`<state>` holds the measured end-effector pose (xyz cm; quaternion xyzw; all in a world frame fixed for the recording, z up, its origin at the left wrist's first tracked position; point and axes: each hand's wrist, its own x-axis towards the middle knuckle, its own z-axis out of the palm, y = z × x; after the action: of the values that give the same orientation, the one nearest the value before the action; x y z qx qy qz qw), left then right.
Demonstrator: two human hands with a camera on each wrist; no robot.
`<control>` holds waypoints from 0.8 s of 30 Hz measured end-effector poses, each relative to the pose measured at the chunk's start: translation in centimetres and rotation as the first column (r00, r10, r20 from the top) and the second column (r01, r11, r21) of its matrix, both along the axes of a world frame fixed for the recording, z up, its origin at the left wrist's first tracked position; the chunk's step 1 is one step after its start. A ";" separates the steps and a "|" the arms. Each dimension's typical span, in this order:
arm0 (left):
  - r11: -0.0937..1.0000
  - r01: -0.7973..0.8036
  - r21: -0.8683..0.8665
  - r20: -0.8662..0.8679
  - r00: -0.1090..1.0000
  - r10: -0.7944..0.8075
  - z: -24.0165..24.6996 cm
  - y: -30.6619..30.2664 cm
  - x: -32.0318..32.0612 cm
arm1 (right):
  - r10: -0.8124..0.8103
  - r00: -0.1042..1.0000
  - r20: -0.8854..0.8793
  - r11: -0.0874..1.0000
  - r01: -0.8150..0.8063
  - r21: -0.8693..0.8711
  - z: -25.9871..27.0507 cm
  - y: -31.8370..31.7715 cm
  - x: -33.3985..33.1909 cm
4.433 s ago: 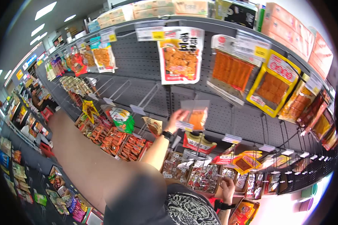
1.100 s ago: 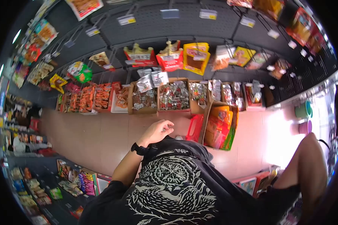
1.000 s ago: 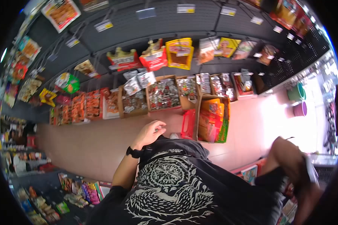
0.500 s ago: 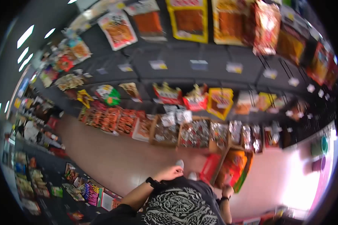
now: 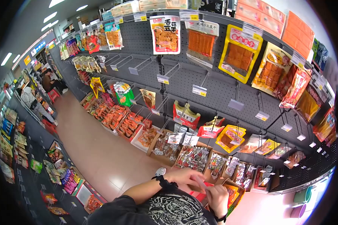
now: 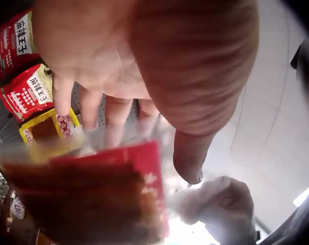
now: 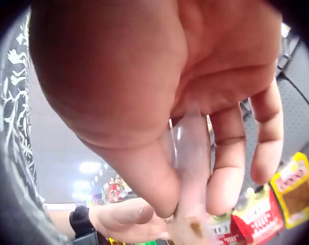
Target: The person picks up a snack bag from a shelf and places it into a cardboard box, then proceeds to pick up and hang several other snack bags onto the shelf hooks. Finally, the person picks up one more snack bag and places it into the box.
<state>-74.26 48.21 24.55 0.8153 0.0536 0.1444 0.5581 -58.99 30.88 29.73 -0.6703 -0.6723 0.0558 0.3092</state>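
Note:
In front of the shirt, my right hand point(image 5: 218, 198) pinches the clear edge of a flat snack packet point(image 5: 201, 183) between thumb and fingers. The right wrist view shows that clear plastic edge point(image 7: 190, 138) standing up between them. My left hand point(image 5: 182, 176) is at the packet's other side, its fingers extended behind the packet and its thumb apart, as the left wrist view shows. Seen from there, the packet point(image 6: 108, 199) is blurred, with a red panel and brown contents. The right hand point(image 6: 228, 204) shows beyond it.
A pegboard shelf point(image 5: 210, 86) with hanging packets and bare hooks stands ahead. Below are open cartons of small silver packets point(image 5: 193, 157) and red ones point(image 5: 114, 118). Orange packets point(image 5: 232, 194) fill a carton beside my right hand. An aisle floor point(image 5: 90, 150) runs left; two people are farther along.
My right arm was out to the right side, then at the carton of orange packets. Now both hands are together in front of the shirt with a packet. The view has tilted up.

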 end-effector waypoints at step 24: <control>0.621 -0.392 -0.678 -0.134 0.898 0.420 -0.8 25.2 -12.1 | -0.261 0.457 -0.850 0.961 0.045 -0.272 -7.3 27.0 -13.8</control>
<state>-86.38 73.43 23.74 0.5115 0.2755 0.2510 0.7742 -72.79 57.93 22.39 -0.6324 -0.3442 0.4344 0.5412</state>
